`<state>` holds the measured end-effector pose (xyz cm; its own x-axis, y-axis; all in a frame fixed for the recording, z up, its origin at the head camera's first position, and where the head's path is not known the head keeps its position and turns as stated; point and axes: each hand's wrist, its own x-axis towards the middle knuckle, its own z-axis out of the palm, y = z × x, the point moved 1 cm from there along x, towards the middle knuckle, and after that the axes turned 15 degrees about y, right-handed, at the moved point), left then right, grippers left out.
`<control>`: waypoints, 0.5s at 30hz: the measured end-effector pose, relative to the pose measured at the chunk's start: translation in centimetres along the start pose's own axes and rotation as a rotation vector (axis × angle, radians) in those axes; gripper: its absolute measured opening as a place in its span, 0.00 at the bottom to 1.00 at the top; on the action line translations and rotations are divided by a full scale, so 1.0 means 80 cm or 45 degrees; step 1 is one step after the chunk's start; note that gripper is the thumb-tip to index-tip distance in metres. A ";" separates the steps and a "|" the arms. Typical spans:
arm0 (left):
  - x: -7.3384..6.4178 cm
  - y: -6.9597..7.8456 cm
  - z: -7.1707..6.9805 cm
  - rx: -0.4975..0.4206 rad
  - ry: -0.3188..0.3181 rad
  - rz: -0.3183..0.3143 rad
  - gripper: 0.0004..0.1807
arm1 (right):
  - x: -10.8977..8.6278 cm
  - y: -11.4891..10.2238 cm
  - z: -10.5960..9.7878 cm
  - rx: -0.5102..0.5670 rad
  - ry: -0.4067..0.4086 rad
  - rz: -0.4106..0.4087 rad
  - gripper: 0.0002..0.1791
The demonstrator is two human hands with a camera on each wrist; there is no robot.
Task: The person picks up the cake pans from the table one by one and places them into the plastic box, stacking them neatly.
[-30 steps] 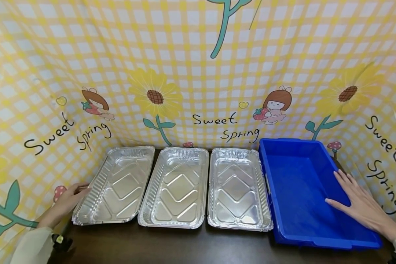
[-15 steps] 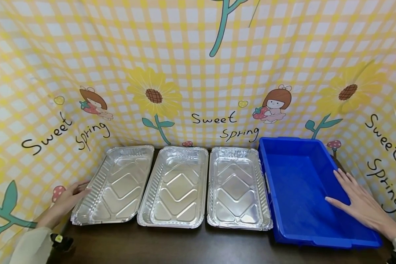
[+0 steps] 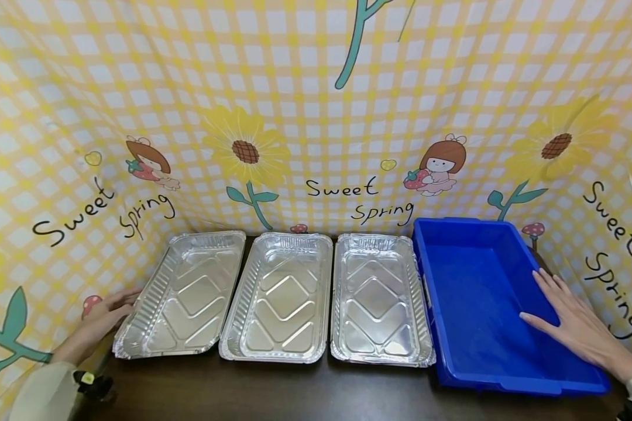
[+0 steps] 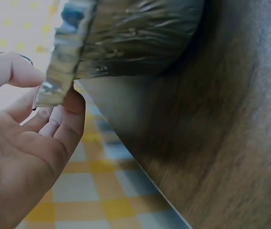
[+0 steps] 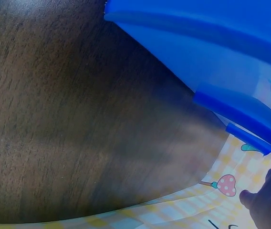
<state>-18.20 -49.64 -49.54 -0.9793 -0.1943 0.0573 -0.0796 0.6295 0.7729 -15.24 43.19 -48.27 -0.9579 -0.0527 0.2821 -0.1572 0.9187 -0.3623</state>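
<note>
At the left of the head view, my left hand (image 3: 102, 321) is beside the outer rim of the leftmost foil tray (image 3: 192, 304), its fingertips right at the edge. In the left wrist view its loosely bent fingers (image 4: 68, 126) sit around the crimped foil rim (image 4: 54, 90), which hides some of the fingertips. My right hand (image 3: 574, 327) lies with straight fingers and a spread thumb over the right rim of a blue plastic bin (image 3: 479, 310). Only dark fingers (image 5: 269, 195) of it show in the right wrist view.
Two more foil trays, a middle one (image 3: 287, 304) and a right one (image 3: 376, 307), stand in a row between the left tray and the bin. All sit on a dark wooden table (image 3: 274, 392). A yellow checked cloth (image 3: 316, 117) hangs close behind and on both sides.
My left hand has drawn slightly left, and its fingertips overlap the foil tray less. The trays, the blue bin and my right hand stay in place; the head view has shifted a little.
</note>
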 end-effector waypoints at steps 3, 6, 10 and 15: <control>0.000 -0.001 0.000 -0.072 -0.021 0.040 0.29 | 0.000 0.000 0.000 0.006 -0.011 0.008 0.58; 0.004 0.000 0.000 -0.125 -0.054 0.033 0.28 | -0.001 0.000 -0.001 0.013 -0.012 0.010 0.57; 0.008 0.003 -0.001 -0.104 -0.091 0.007 0.29 | -0.002 0.000 0.000 0.014 -0.006 0.011 0.57; 0.010 0.004 -0.001 -0.048 -0.078 0.019 0.30 | -0.002 0.000 0.000 0.017 -0.001 0.010 0.57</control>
<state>-18.97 -49.63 -49.19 -0.9900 -0.1378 0.0312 -0.0589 0.6027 0.7958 -15.10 43.18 -48.33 -0.9593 -0.0461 0.2786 -0.1532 0.9137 -0.3765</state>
